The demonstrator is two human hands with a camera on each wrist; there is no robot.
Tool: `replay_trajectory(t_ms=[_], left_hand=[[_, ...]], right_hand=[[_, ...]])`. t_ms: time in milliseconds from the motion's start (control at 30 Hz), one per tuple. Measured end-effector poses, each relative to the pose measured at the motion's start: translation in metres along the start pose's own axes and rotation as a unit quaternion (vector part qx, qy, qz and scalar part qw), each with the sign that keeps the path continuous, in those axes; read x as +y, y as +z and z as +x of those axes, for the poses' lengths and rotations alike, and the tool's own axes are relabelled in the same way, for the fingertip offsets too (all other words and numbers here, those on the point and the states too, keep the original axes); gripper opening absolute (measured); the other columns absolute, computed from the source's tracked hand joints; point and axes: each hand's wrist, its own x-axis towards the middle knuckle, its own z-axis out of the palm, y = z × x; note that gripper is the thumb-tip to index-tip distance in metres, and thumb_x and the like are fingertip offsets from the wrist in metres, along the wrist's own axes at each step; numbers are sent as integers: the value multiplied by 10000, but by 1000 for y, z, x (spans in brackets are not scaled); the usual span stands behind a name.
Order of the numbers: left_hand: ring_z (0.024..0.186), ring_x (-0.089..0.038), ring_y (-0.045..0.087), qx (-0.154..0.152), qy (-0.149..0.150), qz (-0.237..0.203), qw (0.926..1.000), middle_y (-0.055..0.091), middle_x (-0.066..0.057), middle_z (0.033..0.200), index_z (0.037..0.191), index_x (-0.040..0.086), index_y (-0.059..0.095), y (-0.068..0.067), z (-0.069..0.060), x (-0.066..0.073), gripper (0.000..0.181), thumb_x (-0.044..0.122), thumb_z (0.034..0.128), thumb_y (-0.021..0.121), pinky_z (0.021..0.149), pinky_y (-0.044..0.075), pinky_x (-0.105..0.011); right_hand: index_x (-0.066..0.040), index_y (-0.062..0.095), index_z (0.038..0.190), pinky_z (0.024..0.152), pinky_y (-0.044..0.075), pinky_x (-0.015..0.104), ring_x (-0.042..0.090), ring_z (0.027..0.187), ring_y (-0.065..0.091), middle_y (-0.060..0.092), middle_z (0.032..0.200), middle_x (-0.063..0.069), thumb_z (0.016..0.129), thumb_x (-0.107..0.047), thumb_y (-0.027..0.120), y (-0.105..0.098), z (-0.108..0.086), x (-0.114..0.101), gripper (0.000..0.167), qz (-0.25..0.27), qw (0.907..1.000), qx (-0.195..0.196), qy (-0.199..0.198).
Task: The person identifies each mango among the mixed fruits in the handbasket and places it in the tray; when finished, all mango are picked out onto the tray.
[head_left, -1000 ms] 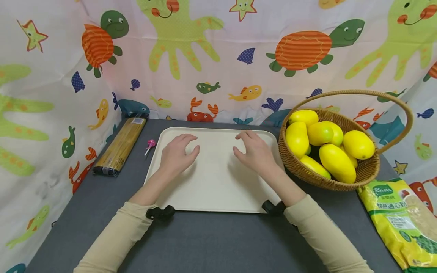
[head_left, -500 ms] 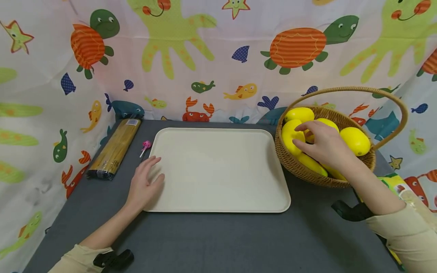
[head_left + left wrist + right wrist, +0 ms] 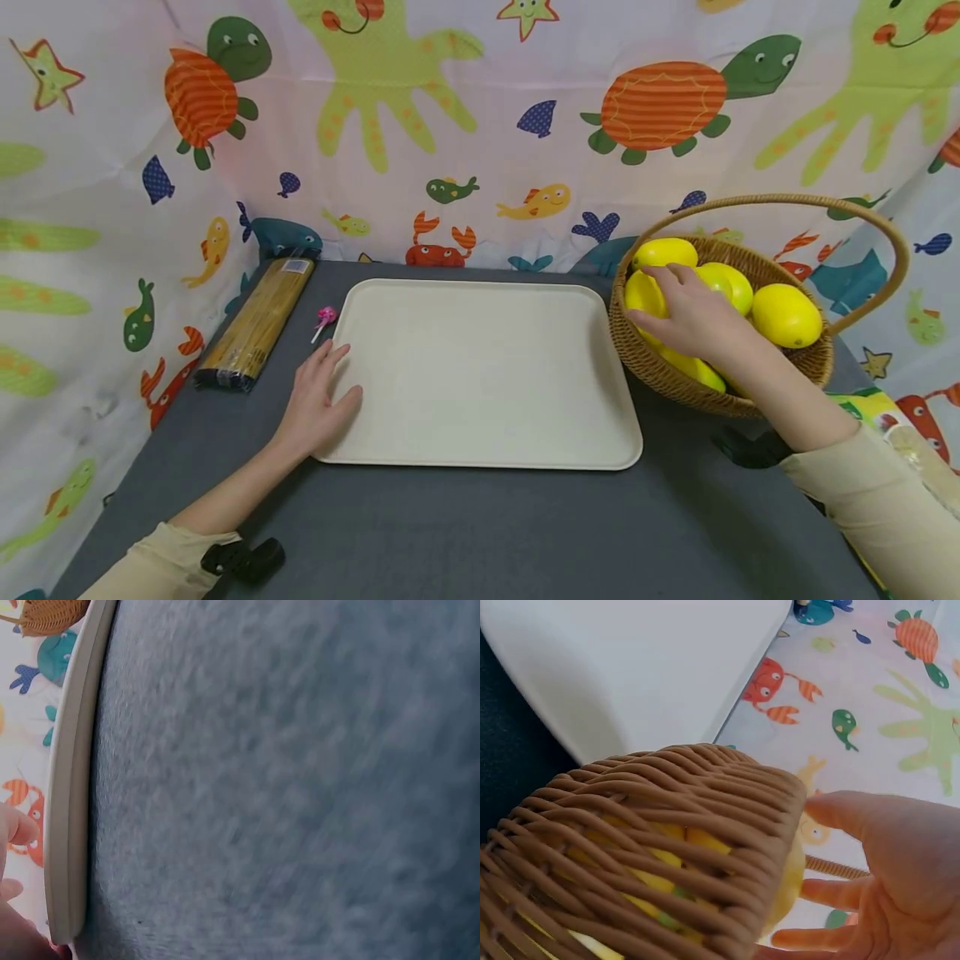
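Fruit (image 3: 787,316), mostly yellow and smooth, lies heaped inside the wicker basket (image 3: 660,382), which stands just beside the right edge of the tray (image 3: 487,375). The right hand (image 3: 701,312) is down over the heap, its thumb well parted from the fingers, with yellow skin showing between them. From the right wrist, 2 of the fingers show apart from each other, close to a piece of fruit; I cannot tell whether they pinch it or only lie against it.

That is the main change: 1 second ago both hands were above the tray, thumbs turned inward. Since then the right hand has crossed to the basket and settled a little closer into the fruit, so the work now seems to be there rather than over the tray. No piece is seen lifted out.

Meanwhile the left hand (image 3: 318,408) has drawn back to the tray's left side, fingers loosely bent, thumb held apart, holding nothing; contact with the tray is hard to judge.

Farther out, a lollipop (image 3: 326,317) and a long packet (image 3: 255,329) lie left of the tray, and a yellow bag (image 3: 866,406) is partly hidden by the right arm.
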Motion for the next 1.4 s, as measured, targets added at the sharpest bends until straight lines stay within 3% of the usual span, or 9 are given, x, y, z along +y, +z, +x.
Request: replay_trajectory(t_ms=[133,267,467,700,1033,1200,1400], left_hand=[[1376,-480,228,-224,-239,14,9995,260,-290,1518,1427,-28,427,-1,2,-2,596,126,887,626,1050,208,-654],[1386,-480,215,-326,-286,-18,9991,244,-283,1530,1436,-17,421,-1,4,-4,592,139,902,621,1048,204,-661],[1385,-470,212,-340,-269,-17,9991,249,-282,1526,1425,-12,436,-1,6,-5,576,140,903,626,1044,209,-659],[1371,-480,225,-304,-209,19,9993,275,-291,1511,1405,-22,461,1,6,-7,559,133,894,628,1038,208,-665],[1343,-473,266,-127,-173,7,9998,326,-290,1482,1347,-17,524,2,6,-7,513,145,873,636,1024,232,-655],[1341,-470,272,-45,-128,-70,9999,355,-285,1466,1312,-14,563,2,6,-7,470,134,872,633,1033,221,-648],[1357,-459,266,-58,-186,-114,9997,343,-273,1483,1329,1,558,1,9,-5,454,114,895,630,1056,209,-630]], right_hand=[[15,233,1509,978,315,697,562,1259,332,195,1478,386,967,-512,502,2,4,4,803,91,9997,-245,11],[3,223,1518,1007,273,700,555,1291,292,196,1488,379,981,-481,497,6,7,12,773,378,9991,-166,-92],[-15,264,1512,1013,283,680,521,1292,302,250,1473,364,972,-439,545,8,8,14,741,683,9976,81,-118],[-35,237,1522,953,339,683,519,1242,338,242,1460,373,963,-454,548,1,-2,8,765,688,9971,313,-30],[-23,259,1512,915,343,676,497,1239,342,308,1463,325,949,-427,590,-15,-23,0,768,802,9909,1051,-241],[-64,245,1532,854,425,625,452,1157,418,364,1448,286,936,-487,586,-17,-32,-8,806,930,9905,986,-218],[-97,233,1542,885,462,566,413,1121,502,380,1471,211,927,-492,604,-8,-32,-31,819,1557,9847,687,-374]])
